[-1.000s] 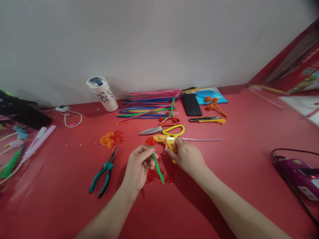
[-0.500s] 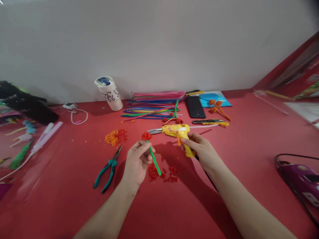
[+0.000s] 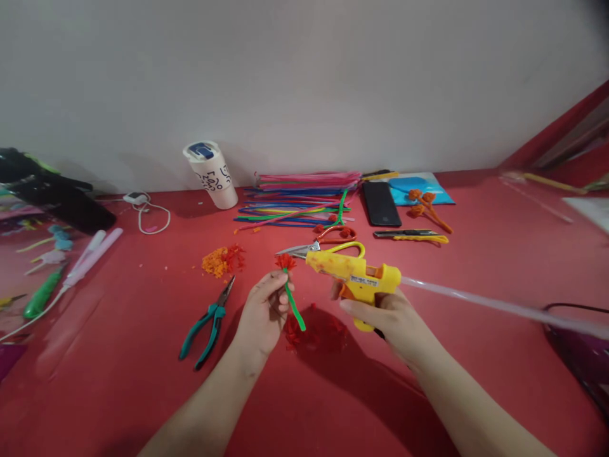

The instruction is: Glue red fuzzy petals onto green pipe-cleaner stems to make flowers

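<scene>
Between the thumb and fingers of my left hand (image 3: pixel 263 308) is a pipe-cleaner flower (image 3: pixel 295 307) with a green stem and a fluffy red head. My right hand (image 3: pixel 387 315) grips the handle of a yellow hot glue gun (image 3: pixel 364 285), raised off the table. Its nozzle points left, toward the red flower head but apart from it. A long clear glue stick (image 3: pixel 457 295) sticks out of its back. Below the hands lie small red pieces (image 3: pixel 328 333), partly in shadow. Scissors (image 3: pixel 340 244) with red and yellow handles lie just behind the gun.
Pliers (image 3: pixel 209 320) lie left of my left hand, near orange and red clippings (image 3: pixel 221 260). Behind are a white tumbler (image 3: pixel 216 178), pipe cleaners (image 3: pixel 295 200), a phone (image 3: pixel 382 204), a box cutter (image 3: pixel 404 234) and orange flowers (image 3: pixel 423 203). A purple device (image 3: pixel 585 355) stands right.
My right hand has lifted the glue gun off the table and drawn it nearer, uncovering the scissors' yellow handle. My left hand still holds the flower in nearly the same place.
</scene>
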Available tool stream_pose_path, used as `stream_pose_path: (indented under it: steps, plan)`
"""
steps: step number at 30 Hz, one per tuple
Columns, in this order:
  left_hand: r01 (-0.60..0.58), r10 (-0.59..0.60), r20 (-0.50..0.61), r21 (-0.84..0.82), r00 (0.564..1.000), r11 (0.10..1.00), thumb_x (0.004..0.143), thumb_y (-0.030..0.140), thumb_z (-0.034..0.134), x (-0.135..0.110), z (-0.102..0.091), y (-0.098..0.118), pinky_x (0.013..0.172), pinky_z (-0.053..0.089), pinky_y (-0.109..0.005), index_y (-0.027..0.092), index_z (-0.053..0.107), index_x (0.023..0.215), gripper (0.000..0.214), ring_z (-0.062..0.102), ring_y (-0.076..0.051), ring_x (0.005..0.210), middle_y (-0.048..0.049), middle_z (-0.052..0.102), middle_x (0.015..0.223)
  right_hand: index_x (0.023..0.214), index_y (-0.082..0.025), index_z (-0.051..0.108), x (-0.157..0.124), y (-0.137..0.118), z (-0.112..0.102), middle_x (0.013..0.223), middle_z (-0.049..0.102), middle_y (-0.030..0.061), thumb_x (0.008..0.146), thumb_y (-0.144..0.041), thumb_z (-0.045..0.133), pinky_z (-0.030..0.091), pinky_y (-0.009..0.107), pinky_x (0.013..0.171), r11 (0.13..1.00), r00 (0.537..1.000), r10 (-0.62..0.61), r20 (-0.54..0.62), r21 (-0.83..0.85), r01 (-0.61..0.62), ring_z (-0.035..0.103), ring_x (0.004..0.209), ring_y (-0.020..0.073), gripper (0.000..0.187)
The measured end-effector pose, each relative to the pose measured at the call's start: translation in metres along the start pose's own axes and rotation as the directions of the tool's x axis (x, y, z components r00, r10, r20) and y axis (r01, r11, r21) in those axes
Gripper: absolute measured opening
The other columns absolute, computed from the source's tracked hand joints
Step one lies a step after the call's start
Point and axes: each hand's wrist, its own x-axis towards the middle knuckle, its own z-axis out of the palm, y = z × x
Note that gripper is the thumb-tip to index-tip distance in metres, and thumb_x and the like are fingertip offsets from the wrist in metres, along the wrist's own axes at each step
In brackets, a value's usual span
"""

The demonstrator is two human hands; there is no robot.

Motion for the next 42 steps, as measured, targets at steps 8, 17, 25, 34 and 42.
stream_pose_path:
  steps: [8,17,25,34,42]
  plan:
    - [0.094,-0.100,-0.083,-0.070,0.992,0.993,0.069,0.011,0.064,0.000,0.002,0.001,0.033,0.036,-0.006,0.012,0.055,0.068,0.009,0.042,0.001,0.035,0.0049,0.054,0.053,0.072,-0.022,0.055,-0.006,0.010,0.007,0.066,0.052,0.0009,0.078,-0.045,0.058,0.039,0.027,0.054,0.927,0.965,-0.249,0.080,-0.268,0.262,0.048,0.059,0.0157,0.025]
    - [0.074,-0.079,-0.089,-0.062,0.993,0.995,0.074,0.008,0.059,0.000,0.005,0.000,0.031,0.038,-0.007,0.012,0.056,0.066,0.009,0.043,-0.001,0.032,0.0060,0.051,0.045,0.066,-0.022,0.047,-0.003,0.016,0.012,0.065,0.051,0.0019,0.079,-0.045,0.055,0.041,0.029,0.061,0.889,0.956,-0.291,0.042,-0.358,0.286,0.054,0.069,0.0196,0.027]
    - [0.072,-0.074,-0.093,-0.018,0.993,0.997,0.073,0.009,0.059,-0.004,0.007,0.002,0.031,0.038,-0.008,0.014,0.055,0.067,0.009,0.044,-0.002,0.032,0.0055,0.052,0.045,0.061,-0.023,0.044,-0.003,0.018,0.014,0.060,0.050,0.0017,0.079,-0.042,0.056,0.045,0.032,0.066,0.891,0.959,-0.281,0.032,-0.363,0.273,0.058,0.075,0.0232,0.029]
    - [0.074,-0.077,-0.107,-0.035,0.991,0.997,0.077,0.007,0.054,-0.004,0.010,0.003,0.032,0.038,-0.008,0.013,0.055,0.067,0.012,0.045,-0.002,0.032,0.0048,0.052,0.045,0.061,-0.022,0.045,-0.002,0.019,0.014,0.060,0.053,0.0025,0.079,-0.044,0.053,0.048,0.032,0.064,0.873,0.955,-0.296,0.024,-0.398,0.281,0.059,0.070,0.0219,0.030]
    - [0.075,-0.078,-0.103,-0.036,0.992,0.997,0.079,0.006,0.052,-0.004,0.008,0.002,0.032,0.039,-0.008,0.013,0.056,0.067,0.014,0.045,-0.001,0.032,0.0039,0.055,0.048,0.062,-0.019,0.052,0.000,0.018,0.015,0.057,0.054,0.0012,0.079,-0.043,0.051,0.045,0.025,0.049,0.833,0.928,-0.372,0.012,-0.437,0.339,0.052,0.051,0.0143,0.030]
